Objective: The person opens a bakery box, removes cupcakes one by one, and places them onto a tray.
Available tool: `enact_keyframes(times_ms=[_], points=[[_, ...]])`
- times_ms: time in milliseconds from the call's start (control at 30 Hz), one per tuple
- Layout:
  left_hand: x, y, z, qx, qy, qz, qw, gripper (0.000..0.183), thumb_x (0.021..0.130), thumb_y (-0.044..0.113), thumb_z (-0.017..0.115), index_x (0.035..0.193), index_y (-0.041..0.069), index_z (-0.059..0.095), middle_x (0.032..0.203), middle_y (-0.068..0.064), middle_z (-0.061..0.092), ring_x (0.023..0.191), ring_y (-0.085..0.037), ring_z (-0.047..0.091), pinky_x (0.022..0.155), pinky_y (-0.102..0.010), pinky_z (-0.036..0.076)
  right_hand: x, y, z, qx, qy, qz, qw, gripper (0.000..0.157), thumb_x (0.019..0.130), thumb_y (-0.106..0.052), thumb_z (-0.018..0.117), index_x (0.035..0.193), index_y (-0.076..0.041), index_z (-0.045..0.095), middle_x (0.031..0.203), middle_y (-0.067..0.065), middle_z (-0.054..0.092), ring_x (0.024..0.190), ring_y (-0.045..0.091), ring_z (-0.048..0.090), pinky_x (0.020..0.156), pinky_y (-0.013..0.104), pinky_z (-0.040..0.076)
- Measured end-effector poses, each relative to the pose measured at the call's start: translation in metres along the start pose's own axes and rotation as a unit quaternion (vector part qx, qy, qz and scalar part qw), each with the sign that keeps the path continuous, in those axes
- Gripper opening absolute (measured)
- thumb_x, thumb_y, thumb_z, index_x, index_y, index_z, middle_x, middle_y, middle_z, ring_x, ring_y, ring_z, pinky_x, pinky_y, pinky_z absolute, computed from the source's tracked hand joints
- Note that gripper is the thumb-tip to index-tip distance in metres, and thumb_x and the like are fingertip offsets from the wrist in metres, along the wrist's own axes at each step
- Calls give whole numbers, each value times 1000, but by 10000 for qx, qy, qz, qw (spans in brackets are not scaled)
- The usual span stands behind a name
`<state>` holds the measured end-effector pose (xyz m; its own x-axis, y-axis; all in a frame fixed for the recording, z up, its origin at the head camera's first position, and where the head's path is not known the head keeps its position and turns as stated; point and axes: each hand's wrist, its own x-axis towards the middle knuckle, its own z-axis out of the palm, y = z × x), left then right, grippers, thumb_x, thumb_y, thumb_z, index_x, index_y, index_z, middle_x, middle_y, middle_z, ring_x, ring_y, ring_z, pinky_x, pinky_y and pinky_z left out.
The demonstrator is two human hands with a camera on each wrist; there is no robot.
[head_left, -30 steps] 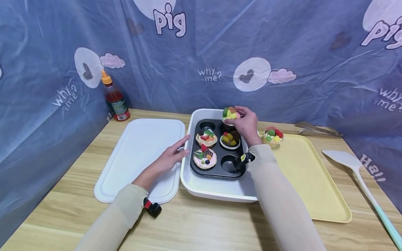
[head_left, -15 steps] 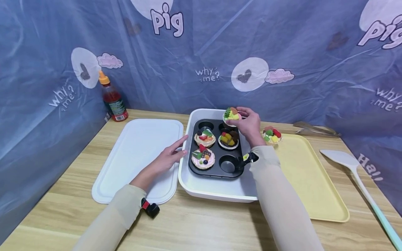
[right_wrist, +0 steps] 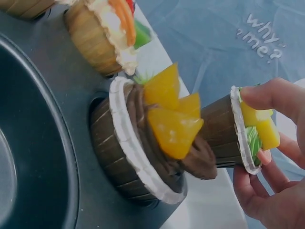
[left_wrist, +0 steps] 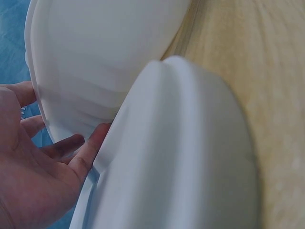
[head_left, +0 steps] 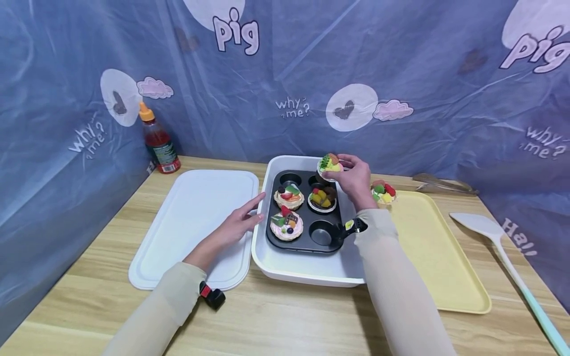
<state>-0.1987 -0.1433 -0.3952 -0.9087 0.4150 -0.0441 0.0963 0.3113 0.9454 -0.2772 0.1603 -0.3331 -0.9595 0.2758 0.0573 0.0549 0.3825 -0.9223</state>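
My right hand (head_left: 356, 182) pinches a dark-cased toy cupcake (head_left: 329, 165) topped with yellow, green and brown pieces. It hangs tilted over the back right cup of the black muffin pan (head_left: 307, 243). In the right wrist view, thumb and fingers grip the rim of that cupcake (right_wrist: 221, 129). Nearest to it sits a chocolate cupcake (head_left: 322, 199) with orange pieces. Two fruit-topped cupcakes, one cream (head_left: 289, 197) and one pink (head_left: 286, 226), fill the left cups. My left hand (head_left: 231, 227), fingers extended, touches the left rim of the white bin (head_left: 307, 281) holding the pan.
A white lid or tray (head_left: 187, 237) lies left of the bin, a yellow tray (head_left: 438, 262) right. Another cupcake (head_left: 383, 193) stands at the yellow tray's back left corner. Tongs (head_left: 445, 184), a white-and-mint spatula (head_left: 512, 262) and a sauce bottle (head_left: 161, 146) lie around the edges.
The held cupcake has shifted slightly right relative to the pan, in the right hand's grip. The left hand stays at the bin's rim. The head view has moved a little.
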Motion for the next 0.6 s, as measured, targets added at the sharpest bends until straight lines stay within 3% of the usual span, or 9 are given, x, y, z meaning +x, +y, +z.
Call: enact_keyframes(times_ms=[600], points=[[0, -2, -3, 3, 22, -53, 10000, 62, 107, 23, 50, 162, 23, 23, 164, -22, 26, 131, -41, 54, 101, -44, 52, -31, -11, -15, -14, -214, -154, 9997, 70, 81, -8, 82, 145, -13, 54, 148, 13, 53, 128, 30, 56, 109, 41, 49]])
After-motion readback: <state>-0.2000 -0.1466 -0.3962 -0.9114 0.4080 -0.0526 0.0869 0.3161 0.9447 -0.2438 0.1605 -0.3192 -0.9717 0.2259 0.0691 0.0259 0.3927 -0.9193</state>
